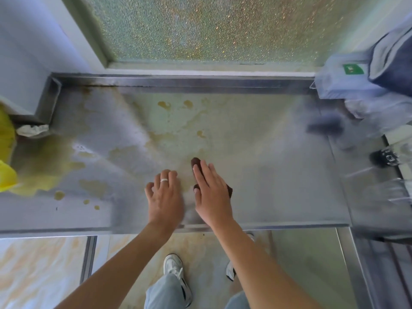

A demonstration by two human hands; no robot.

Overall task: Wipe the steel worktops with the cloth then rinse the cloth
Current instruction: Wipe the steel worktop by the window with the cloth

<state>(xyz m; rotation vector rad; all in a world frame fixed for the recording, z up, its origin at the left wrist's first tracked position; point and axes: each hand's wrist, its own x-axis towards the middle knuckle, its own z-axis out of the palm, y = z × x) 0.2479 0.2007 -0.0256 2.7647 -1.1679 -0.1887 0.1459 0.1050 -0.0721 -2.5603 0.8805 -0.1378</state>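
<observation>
R hand [211,192] lies flat on the dark brown cloth [197,162], fingers straight and close together, pressing it onto the steel desk [278,175] near the front edge, approx. centre. L hand [165,195] rests just beside it on the bare desk, fingers bent and slightly spread, holding nothing. Yellowish stains [165,105] mark the surface further back and to the left.

Cloth [229,190] on worktop [267,175], under right hand [211,192], beside left hand [166,197]

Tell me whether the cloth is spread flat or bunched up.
Flat: the dark brown cloth lies pressed under the right hand's straight fingers on the steel worktop.
</observation>
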